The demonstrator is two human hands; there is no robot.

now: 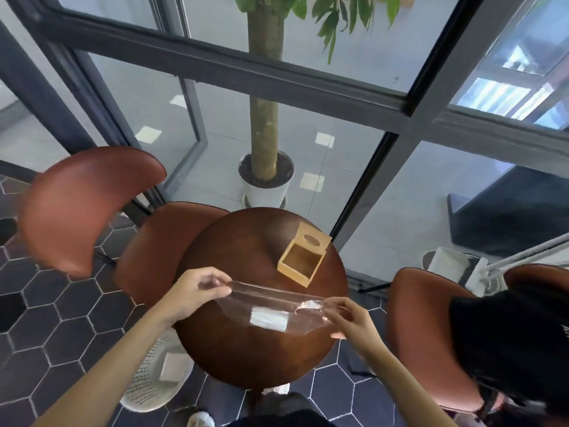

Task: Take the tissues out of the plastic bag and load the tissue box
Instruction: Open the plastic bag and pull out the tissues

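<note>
1. A person looks down at a round, dark brown wooden table [246, 349], with both bare forearms reaching in from the bottom of the view.
2. The left hand [197, 291] pinches one end of a clear, stretched plastic bag [271, 306], its fingers curled tight on the film.
3. The right hand [348, 315] grips the opposite end of the bag, fingers and thumb closed on the plastic.
4. The bag hangs taut between the two hands, just above the table's near half.
5. Inside the bag, towards the right hand, lies a flat white stack of tissues [269, 318].
6. A square, light wooden tissue box [303, 260] sits on the table's far right side, well apart from the bag. Its lid with an oval hole stands tipped up, showing a bare interior.
7. Reddish-brown leather chairs [89, 208] surround the table.
8. A white mesh wastebasket [154, 374] stands on the dark hexagonal floor tiles to the left, below the left arm.
9. Beyond the table stands a potted tree in a white pot [266, 186], beside grey-framed glass walls.
</note>
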